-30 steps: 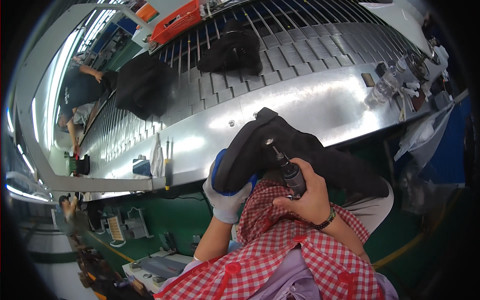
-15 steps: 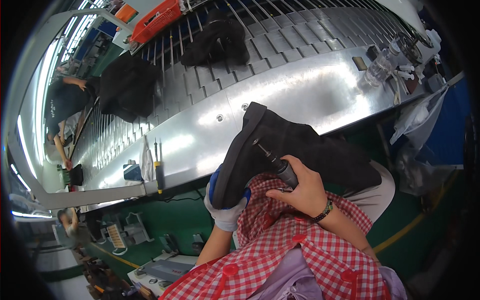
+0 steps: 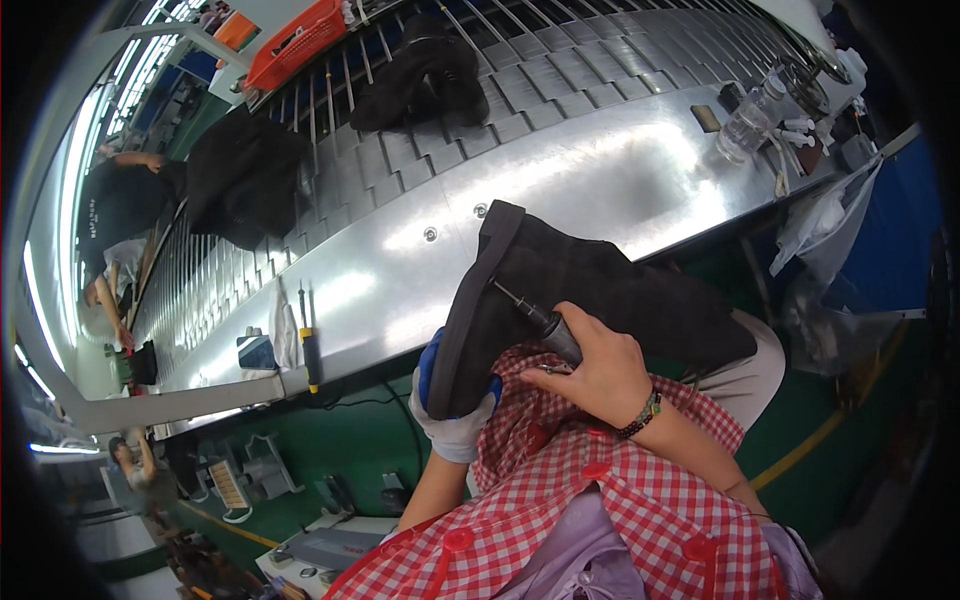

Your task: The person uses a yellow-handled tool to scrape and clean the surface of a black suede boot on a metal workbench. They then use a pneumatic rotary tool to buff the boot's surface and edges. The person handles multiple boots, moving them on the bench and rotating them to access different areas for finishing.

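Observation:
A black boot lies across my lap, its thick sole facing left and its shaft reaching right over my knee. My left hand, in a white glove with blue palm coating, wraps round the toe end of the boot. In my bare right hand is a dark handheld rotary tool, its thin metal tip touching or very near the upper beside the sole edge. The fingers close round the tool's body. Beaded bracelets circle that wrist.
Ahead runs a slatted metal conveyor carrying black boots. On its steel ledge lie a yellow-handled screwdriver, a phone and a clear bottle. An orange basket stands beyond; a co-worker works at left.
The rotary tool's tip has moved up and left, closer to the edge where the sole meets the upper. My left hand keeps its hold on the boot.

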{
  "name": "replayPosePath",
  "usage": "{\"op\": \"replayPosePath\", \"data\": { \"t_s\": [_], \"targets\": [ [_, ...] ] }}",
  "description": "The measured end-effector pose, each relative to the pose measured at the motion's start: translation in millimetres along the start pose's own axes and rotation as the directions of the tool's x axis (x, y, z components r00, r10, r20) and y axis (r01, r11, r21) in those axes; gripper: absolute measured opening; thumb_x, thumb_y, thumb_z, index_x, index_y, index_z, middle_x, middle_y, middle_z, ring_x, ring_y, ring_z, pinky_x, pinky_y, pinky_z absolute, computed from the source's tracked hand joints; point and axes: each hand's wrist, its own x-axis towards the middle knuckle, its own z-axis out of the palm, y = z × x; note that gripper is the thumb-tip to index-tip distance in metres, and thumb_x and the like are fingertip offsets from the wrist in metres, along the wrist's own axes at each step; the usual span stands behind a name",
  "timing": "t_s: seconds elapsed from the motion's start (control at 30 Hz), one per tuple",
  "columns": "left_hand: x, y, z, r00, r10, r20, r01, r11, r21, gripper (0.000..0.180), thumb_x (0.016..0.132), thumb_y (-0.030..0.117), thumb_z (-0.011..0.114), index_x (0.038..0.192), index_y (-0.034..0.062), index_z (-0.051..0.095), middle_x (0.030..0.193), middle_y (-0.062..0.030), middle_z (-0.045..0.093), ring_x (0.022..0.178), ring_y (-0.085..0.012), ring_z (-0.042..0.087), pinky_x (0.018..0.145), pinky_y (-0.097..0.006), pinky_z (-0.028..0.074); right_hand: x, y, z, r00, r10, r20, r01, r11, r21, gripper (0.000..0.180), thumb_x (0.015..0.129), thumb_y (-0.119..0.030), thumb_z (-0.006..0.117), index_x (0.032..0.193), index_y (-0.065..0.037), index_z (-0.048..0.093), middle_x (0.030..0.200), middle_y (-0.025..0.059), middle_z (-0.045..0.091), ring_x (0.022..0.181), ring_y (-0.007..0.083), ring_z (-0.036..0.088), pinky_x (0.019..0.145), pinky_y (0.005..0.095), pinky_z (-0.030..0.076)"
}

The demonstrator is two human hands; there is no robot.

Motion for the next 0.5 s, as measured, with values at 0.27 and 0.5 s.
{"op": "replayPosePath", "data": {
  "t_s": [0.27, 0.5],
  "targets": [
    [-2, -6, -2, 0.999, 0.045, -0.010, -0.044, 0.998, 0.042, 0.084, 0.057, 0.018, 0.086, 0.131, -0.0013, 0.051, 0.125, -0.0161, 0.063, 0.111, -0.0285, 0.065, 0.097, -0.036, 0.050, -9, -1, 5, 0.996, -0.092, -0.001, 0.092, 0.996, -0.005, 0.082, 0.071, -0.061, 0.076, 0.126, -0.005, 0.051, 0.087, 0.0164, 0.065, 0.071, 0.0346, 0.069, 0.061, 0.0415, 0.056],
    [-1, -7, -4, 0.999, 0.038, -0.029, -0.039, 0.998, -0.039, 0.084, 0.057, 0.016, 0.086, 0.131, -0.0030, 0.050, 0.125, -0.0171, 0.063, 0.111, -0.0290, 0.064, 0.098, -0.036, 0.050, -8, 0, 11, 0.999, -0.026, -0.044, 0.026, 1.000, 0.007, 0.081, 0.072, -0.062, 0.075, 0.126, -0.005, 0.051, 0.088, 0.0161, 0.065, 0.071, 0.0344, 0.069, 0.062, 0.0428, 0.056]
  ]
}}
